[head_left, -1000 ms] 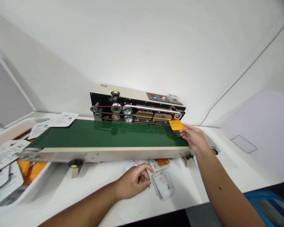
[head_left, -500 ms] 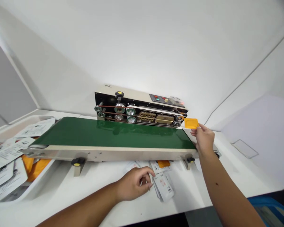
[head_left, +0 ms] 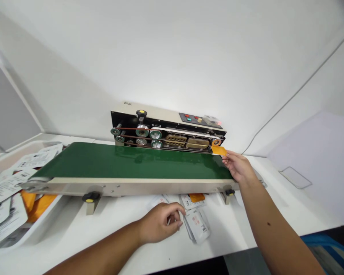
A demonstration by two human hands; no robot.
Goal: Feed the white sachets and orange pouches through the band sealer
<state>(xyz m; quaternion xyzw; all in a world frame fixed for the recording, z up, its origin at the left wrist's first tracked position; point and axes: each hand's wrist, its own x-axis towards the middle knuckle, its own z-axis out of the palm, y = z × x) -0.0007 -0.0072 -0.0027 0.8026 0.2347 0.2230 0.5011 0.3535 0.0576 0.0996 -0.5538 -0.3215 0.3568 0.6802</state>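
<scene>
My right hand [head_left: 238, 166] pinches the near right end of a small orange pouch [head_left: 219, 150]. The pouch's far edge is at the right-hand infeed of the band sealer [head_left: 172, 131], by its end rollers; whether the edge is between the belts is hard to tell. My left hand [head_left: 162, 222] rests low in front of the machine, its fingers curled in and nothing visible in them. Its fingertips are beside a small stack of white printed pouches [head_left: 198, 226], perhaps touching the edge. Another orange pouch [head_left: 197, 197] lies behind that stack.
A green conveyor belt [head_left: 126, 162] runs along the sealer's front, above the white table [head_left: 71, 236]. At its left end stands a white bin [head_left: 50, 215] holding several white and orange pouches. Knobs [head_left: 91, 197] project from the conveyor's front. A grey cable hangs along the right wall.
My right hand has moved left and slightly forward, bringing the orange pouch from beside the sealer's end up to its rollers. My left hand has barely moved.
</scene>
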